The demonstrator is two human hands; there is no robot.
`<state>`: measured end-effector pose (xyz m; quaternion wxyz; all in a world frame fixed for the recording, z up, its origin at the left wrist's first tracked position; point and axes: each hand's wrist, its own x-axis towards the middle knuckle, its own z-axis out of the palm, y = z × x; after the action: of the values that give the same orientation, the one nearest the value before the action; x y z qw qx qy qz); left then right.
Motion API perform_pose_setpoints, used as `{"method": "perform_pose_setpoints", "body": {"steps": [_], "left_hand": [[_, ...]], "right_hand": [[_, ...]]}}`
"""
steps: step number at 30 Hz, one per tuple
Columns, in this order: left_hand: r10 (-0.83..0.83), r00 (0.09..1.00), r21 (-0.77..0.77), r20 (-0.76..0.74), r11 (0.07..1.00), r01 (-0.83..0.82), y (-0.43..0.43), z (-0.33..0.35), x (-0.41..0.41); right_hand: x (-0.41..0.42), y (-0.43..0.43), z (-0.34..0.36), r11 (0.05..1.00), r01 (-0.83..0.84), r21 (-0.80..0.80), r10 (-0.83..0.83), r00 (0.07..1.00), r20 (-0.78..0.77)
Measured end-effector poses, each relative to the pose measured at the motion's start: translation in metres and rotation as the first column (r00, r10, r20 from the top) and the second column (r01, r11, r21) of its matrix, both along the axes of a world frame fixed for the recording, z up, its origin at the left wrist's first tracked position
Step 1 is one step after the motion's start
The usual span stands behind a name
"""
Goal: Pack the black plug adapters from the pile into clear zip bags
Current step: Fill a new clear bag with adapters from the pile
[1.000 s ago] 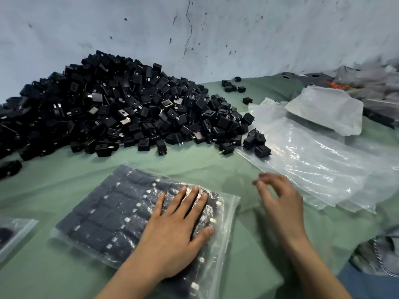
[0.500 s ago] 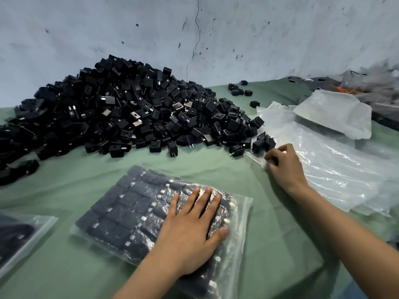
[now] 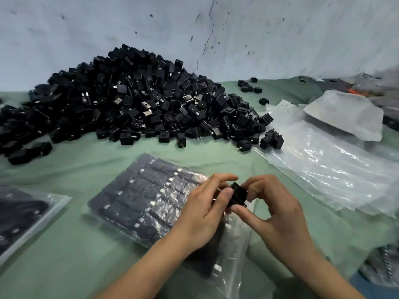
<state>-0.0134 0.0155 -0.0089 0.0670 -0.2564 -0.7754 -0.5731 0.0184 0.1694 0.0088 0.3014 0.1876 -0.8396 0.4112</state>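
A big pile of black plug adapters [image 3: 138, 104] lies on the green cloth against the wall. In front of me a clear zip bag [image 3: 149, 197] holds adapters laid in rows. Over the bag's right end, my left hand [image 3: 203, 212] and my right hand [image 3: 274, 214] both pinch one black adapter [image 3: 237, 194] between their fingertips. The left palm hides the bag's near right part.
A stack of empty clear bags [image 3: 323, 167] spreads at the right, with a whitish packet [image 3: 345, 114] behind it. Another filled bag [image 3: 23, 216] lies at the left edge. A few loose adapters [image 3: 249, 87] sit near the wall. Green cloth [image 3: 64, 255] covers the table.
My right hand picked an adapter from the pile's right edge and brought it back over the bag. My left hand lifted off the bag and took hold of the same adapter.
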Motion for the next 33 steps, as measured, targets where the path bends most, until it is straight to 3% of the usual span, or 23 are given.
{"method": "perform_pose_setpoints", "body": {"steps": [4,7,11,13,15,16,17,19,21,23,27,33], "left_hand": [[-0.019,0.997,0.177,0.081,0.984,0.005,-0.003,0.002,-0.004],[-0.028,0.992,0.208,0.125,0.978,0.001,-0.005,0.000,-0.006],[-0.087,0.980,0.247,0.180,0.968,0.041,-0.004,0.003,-0.002],[-0.132,0.974,0.218,0.186,0.972,0.090,-0.003,0.005,-0.001],[-0.111,0.974,0.063,0.199,0.993,0.100,-0.003,0.008,0.003],[-0.071,0.985,-0.101,0.159,0.991,0.087,-0.002,0.010,0.007],[-0.037,0.998,-0.317,0.047,0.947,0.050,-0.001,0.009,0.010],[-0.087,0.975,-0.655,-0.206,0.753,-0.071,0.003,0.005,0.018],[-0.161,0.958,-0.797,-0.237,0.596,-0.097,0.010,0.001,0.026],[-0.147,0.970,-0.839,-0.193,0.538,-0.085,0.015,-0.002,0.028],[-0.091,0.977,-0.747,-0.191,0.660,-0.085,0.014,0.004,0.028],[-0.130,0.906,-0.614,-0.404,0.773,-0.162,0.013,0.006,0.032]], "right_hand": [[0.003,0.005,-0.001,0.997,-0.074,-0.036,0.077,0.992,0.102],[0.009,0.008,-0.003,0.992,-0.120,-0.037,0.125,0.978,0.170],[0.014,0.010,0.000,0.994,-0.097,0.055,0.088,0.986,0.143],[0.017,0.014,0.000,0.997,-0.080,0.011,0.078,0.986,0.149],[0.020,0.022,-0.001,0.998,-0.043,-0.034,0.048,0.987,0.155],[0.022,0.028,-0.003,0.998,-0.017,-0.058,0.026,0.986,0.162],[0.024,0.035,-0.006,0.996,0.012,-0.088,0.004,0.984,0.179],[0.030,0.046,-0.013,0.990,0.068,-0.124,-0.039,0.974,0.223],[0.036,0.055,-0.023,0.991,0.111,-0.077,-0.088,0.964,0.252],[0.044,0.060,-0.030,0.993,0.117,0.007,-0.115,0.959,0.259],[0.052,0.057,-0.037,0.994,0.043,0.096,-0.065,0.969,0.236],[0.036,0.026,-0.042,0.993,-0.108,0.051,0.098,0.981,0.168]]}}
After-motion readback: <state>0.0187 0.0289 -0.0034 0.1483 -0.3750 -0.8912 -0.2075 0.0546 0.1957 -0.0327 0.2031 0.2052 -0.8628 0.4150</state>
